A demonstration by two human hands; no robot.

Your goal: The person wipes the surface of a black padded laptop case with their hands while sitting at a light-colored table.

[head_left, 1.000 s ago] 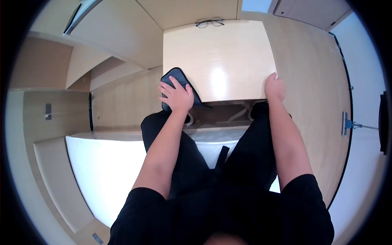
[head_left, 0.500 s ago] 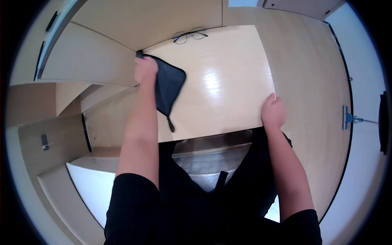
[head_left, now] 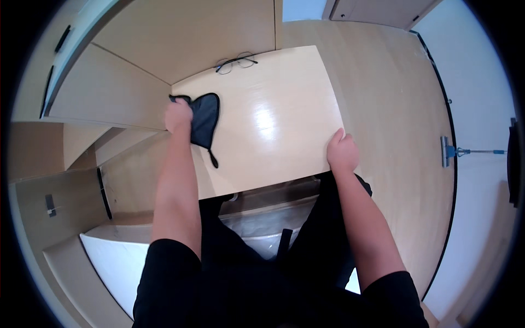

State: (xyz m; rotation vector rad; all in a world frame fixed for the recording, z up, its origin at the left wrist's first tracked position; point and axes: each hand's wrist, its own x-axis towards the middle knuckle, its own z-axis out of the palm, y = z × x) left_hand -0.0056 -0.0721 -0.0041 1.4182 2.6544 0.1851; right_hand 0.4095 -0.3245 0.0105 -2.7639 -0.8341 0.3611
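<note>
A dark grey cloth [head_left: 205, 117] with black edging and a hanging loop lies on the pale wooden tabletop [head_left: 273, 131], at its far left. My left hand [head_left: 179, 116] is closed on the cloth's left part and presses it at the table's left edge. Folds bunch up around the fingers, and the loop trails toward me. At the tabletop's right edge, close to the near corner, my right hand [head_left: 343, 152] grips the board with the thumb on top; its other fingers are mostly hidden.
Folded-out eyeglasses [head_left: 236, 64] rest at the table's far edge, against a wooden panel [head_left: 202, 38]. A cabinet [head_left: 109, 87] stands to the left. Wood flooring [head_left: 383, 109] runs along the right, where a blue-grey squeegee-like mop head [head_left: 445, 152] is near the wall. My legs are under the table.
The whole view has shifted a little. My left hand has moved slightly nearer along the table's left edge, and the cloth is now more bunched. My right hand keeps its grip on the edge.
</note>
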